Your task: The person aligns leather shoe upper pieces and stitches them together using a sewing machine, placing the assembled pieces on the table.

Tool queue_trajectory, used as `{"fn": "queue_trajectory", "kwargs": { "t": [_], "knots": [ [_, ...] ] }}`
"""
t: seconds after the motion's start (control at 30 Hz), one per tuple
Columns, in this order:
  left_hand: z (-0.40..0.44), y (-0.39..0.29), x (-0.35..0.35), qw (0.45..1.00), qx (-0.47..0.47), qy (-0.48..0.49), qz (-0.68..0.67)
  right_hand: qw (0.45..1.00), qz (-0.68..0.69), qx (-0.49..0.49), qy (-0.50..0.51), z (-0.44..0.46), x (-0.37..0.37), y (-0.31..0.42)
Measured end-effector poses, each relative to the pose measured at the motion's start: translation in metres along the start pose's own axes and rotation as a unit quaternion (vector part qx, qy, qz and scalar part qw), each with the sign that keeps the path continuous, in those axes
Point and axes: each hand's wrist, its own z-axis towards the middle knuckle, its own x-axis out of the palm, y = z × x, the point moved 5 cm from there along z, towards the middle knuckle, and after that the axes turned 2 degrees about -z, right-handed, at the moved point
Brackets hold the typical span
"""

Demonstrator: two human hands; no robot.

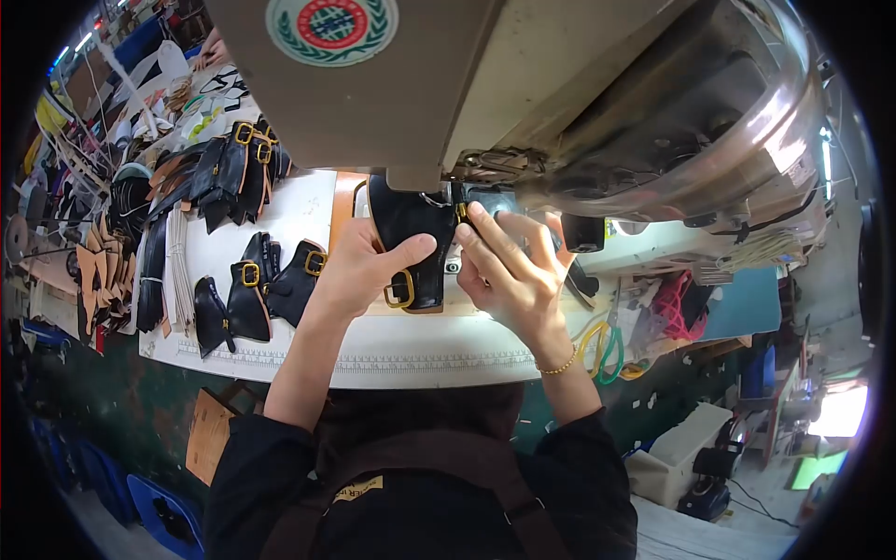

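The left hand is laid at the black leather piece, thumb pressed on top; whether it's pinched beneath can't be told. The right hand is loosely opened, fingertips set by the gold-toned strip. And the piece is right under the sewing machine, at twelve o'clock! Its buckle is already on; the strip edge is seemingly unfinished. Buckled pieces are laid out at nine, more stacked at ten, their completeness unclear; scissors at four.
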Motion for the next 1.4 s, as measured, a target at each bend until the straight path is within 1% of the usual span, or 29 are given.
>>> {"fn": "queue_trajectory", "kwargs": {
  "t": [0.13, 0.3, 0.43, 0.47, 0.63, 0.77, 0.8, 0.93, 1.0, 1.03, 1.07, 1.1, 1.13, 1.2, 1.27, 1.4],
  "knots": [
    [0.003, -0.004, 0.001, 1.000, 0.010, -0.007, 0.001, 0.999, 0.027, 0.015, -0.012, 0.003, 0.002, -0.005],
    [0.007, -0.001, 0.003, 1.000, -0.022, -0.003, -0.019, 0.999, 0.029, 0.019, 0.017, -0.006, 0.012, -0.015],
    [0.012, 0.001, 0.005, 0.999, 0.016, -0.008, -0.034, 0.993, 0.056, 0.072, 0.077, 0.001, 0.014, -0.017],
    [0.013, 0.002, 0.006, 0.999, 0.016, -0.007, -0.034, 0.993, 0.055, 0.072, 0.076, 0.002, 0.014, -0.019],
    [0.015, 0.007, 0.002, 0.999, 0.038, -0.019, 0.016, 0.992, 0.081, 0.041, 0.093, 0.002, 0.027, -0.030],
    [0.018, 0.001, 0.004, 0.999, 0.035, -0.004, 0.037, 0.995, 0.019, -0.051, 0.082, -0.001, 0.035, -0.031],
    [0.017, 0.000, 0.005, 0.999, 0.036, -0.004, 0.036, 0.995, 0.018, -0.052, 0.082, 0.000, 0.034, -0.030],
    [0.003, 0.003, 0.003, 0.996, 0.009, -0.047, -0.075, 0.994, 0.064, 0.053, -0.074, -0.002, 0.008, -0.018],
    [0.002, 0.006, 0.005, 0.998, 0.014, -0.038, -0.052, 0.955, 0.169, 0.186, -0.158, -0.023, -0.002, -0.012],
    [0.000, 0.010, 0.008, 0.999, 0.016, -0.030, -0.029, 0.955, 0.170, 0.185, -0.155, -0.022, -0.004, -0.003],
    [-0.003, 0.014, 0.010, 1.000, 0.016, -0.023, -0.005, 0.902, 0.274, 0.330, -0.054, -0.024, 0.007, -0.004],
    [-0.006, 0.016, 0.011, 1.000, 0.017, -0.015, 0.020, 0.808, 0.365, 0.460, 0.048, -0.031, 0.019, -0.002],
    [-0.007, 0.015, 0.010, 1.000, 0.017, -0.017, 0.020, 0.807, 0.366, 0.460, 0.049, -0.029, 0.017, -0.001],
    [-0.008, 0.010, 0.011, 1.000, 0.000, -0.009, 0.021, 0.728, 0.474, 0.493, 0.047, -0.028, 0.020, -0.001],
    [-0.009, 0.009, 0.012, 1.000, -0.021, -0.001, 0.020, 0.633, 0.572, 0.520, 0.045, -0.030, 0.024, 0.002],
    [-0.002, 0.008, 0.011, 1.000, -0.021, 0.000, 0.014, 0.648, 0.568, 0.507, 0.023, -0.030, 0.029, 0.000]
  ]
}}
